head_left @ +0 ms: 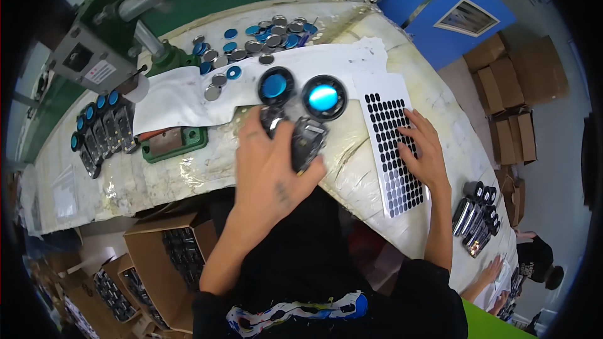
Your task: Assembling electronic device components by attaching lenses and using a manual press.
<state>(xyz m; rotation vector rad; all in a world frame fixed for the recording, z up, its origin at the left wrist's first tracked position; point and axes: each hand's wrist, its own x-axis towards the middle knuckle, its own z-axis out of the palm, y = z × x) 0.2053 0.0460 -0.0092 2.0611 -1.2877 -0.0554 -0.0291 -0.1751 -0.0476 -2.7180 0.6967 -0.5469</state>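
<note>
My left hand [270, 166] is closed around the bodies of two black round-headed parts, side by side. The left one has a blue disc [274, 86] in its black ring; the right one carries a shiny blue disc [323, 97], and its dark glossy body [308, 141] lies between thumb and index finger. My fingers partly hide both bodies. On the right, my right hand [427, 154] lies over a white sheet [394, 208] covered with rows of black rounded stickers. Its fingers are apart and the fingertips touch the sheet.
Loose silver and blue discs [273, 40] are scattered at the back. A green press [94, 50] stands at the left beside a row of black parts [103, 129]. More black parts [475, 216] lie far right, near another person's hand [487, 276]. Cardboard boxes [144, 248] stand below the table.
</note>
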